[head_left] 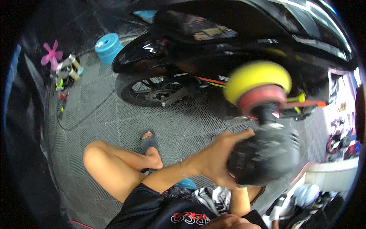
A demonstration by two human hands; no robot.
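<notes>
A black power polisher (pixel 263 154) is raised in front of me, its red backing plate (pixel 263 100) and round yellow foam pad (pixel 259 78) pointing up and away. My left hand (pixel 217 158) is closed around the tool's left side. My right forearm (pixel 239 202) rises behind the polisher's body, which hides that hand and its fingers. Beyond the pad stands a glossy black motorcycle (pixel 141 53) with orange and yellow-green trim. The pad overlaps the bodywork in view; whether they touch, I cannot tell. Motion blurs the tool.
A blue round stool (pixel 109 47) stands near the front wheel (pixel 146 91). At the far left are a pink fan (pixel 52 55) and several bottles (pixel 72 72). A dark cable (pixel 89 116) crosses the grey mat floor (pixel 103 129). Another motorcycle (pixel 335 141) is at the right.
</notes>
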